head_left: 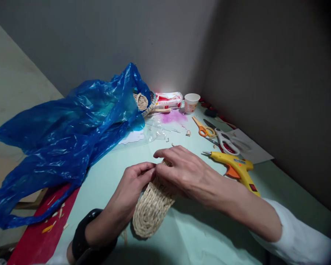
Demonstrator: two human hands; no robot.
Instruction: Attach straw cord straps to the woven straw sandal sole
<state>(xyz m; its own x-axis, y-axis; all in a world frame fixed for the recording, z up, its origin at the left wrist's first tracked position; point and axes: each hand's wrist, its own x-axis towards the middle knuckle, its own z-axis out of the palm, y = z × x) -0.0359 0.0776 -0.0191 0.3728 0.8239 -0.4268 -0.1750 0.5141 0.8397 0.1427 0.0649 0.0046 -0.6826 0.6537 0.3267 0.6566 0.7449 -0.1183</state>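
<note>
An oval sole of coiled, braided straw (pixel 151 211) slants above the pale green tabletop, its rounded near end toward me. My left hand (pixel 136 180) pinches its left edge near the far end, thumb and forefinger pressed together. Across the top lies my right hand (pixel 182 169), its fingers curled over the far end of the straw piece and meeting the left fingertips. The far end is mostly covered by the right hand, so what the fingertips do there is hidden.
A blue plastic bag (pixel 99 121) spreads over the left, with a coiled straw piece (pixel 141 101) at its mouth. Behind stand a red-white packet (pixel 169 100) and a paper cup (pixel 191 103). To the right lie orange scissors (pixel 202 128), white-handled scissors (pixel 226 141) and a yellow glue gun (pixel 237 165).
</note>
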